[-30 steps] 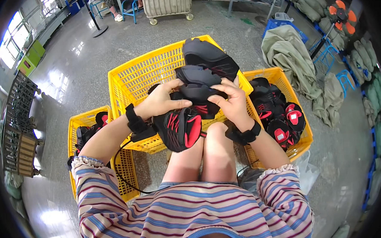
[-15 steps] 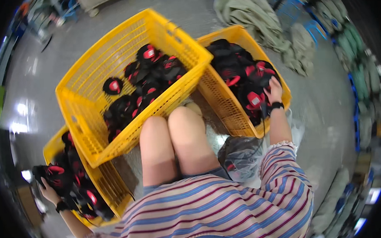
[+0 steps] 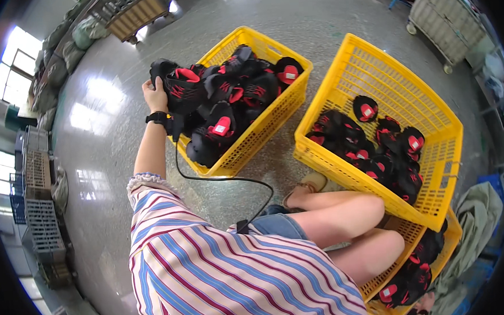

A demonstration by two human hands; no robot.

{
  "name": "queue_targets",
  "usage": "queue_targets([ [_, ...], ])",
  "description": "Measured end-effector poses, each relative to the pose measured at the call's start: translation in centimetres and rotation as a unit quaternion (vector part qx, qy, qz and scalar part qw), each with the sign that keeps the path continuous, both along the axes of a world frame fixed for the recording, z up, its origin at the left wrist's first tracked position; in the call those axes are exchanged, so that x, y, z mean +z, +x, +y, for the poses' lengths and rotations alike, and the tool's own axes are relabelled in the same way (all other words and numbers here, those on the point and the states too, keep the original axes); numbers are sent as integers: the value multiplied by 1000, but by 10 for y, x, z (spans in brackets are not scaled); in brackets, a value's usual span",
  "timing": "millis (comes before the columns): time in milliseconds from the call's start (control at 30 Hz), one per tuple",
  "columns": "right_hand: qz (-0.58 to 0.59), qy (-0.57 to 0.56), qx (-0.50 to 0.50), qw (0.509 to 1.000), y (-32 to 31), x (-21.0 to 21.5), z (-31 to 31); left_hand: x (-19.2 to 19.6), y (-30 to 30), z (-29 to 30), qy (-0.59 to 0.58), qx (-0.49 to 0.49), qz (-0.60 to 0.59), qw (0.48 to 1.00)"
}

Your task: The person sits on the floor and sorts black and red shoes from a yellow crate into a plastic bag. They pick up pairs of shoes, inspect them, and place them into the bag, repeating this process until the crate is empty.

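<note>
1. Swinging left, the person now has the left basket [image 3: 273, 125] at 12 o'clock; half a second ago it sat near 8 o'clock.
2. At 3 o'clock, the big basket [image 3: 385, 85] holds piled shoes [image 3: 333, 127]. Both hands are away from it, whereas a second ago they worked above it; I judge that the handling has shifted to the baskets on either side.
3. Toward 4 o'clock, the right basket [image 3: 456, 238] shows partly, past the big one.
4. The black-and-red shoe [image 3: 186, 95] is at 10 o'clock, at the left basket's outer edge, against others heaped inside.
5. The left hand [image 3: 156, 97] appears clamped on that shoe, though some fingertips are hidden. Whether the black shoe [image 3: 162, 69] just above is also gripped, I cannot tell.
6. Between 4 and 5 o'clock, the right hand [image 3: 426, 302] shows at the right basket's edge; its fingers are too unclear to tell.
</note>
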State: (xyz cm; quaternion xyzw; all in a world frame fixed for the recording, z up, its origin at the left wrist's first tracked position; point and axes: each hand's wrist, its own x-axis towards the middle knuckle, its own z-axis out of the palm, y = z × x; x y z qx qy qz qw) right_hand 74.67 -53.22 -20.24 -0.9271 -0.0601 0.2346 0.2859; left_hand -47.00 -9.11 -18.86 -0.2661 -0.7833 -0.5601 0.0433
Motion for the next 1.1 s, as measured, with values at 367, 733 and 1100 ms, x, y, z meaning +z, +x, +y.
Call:
queue_targets([
  [367,28,34,348,936,-45,78,58,-122,-14,-32,-477,-76,183,856],
  [733,-86,-151,571,802,-223,89,354,61,237,180,-302,-559,276,721],
  [1100,-165,-155,812,538,-379,25,559,-247,576,272,-561,-581,557,195],
])
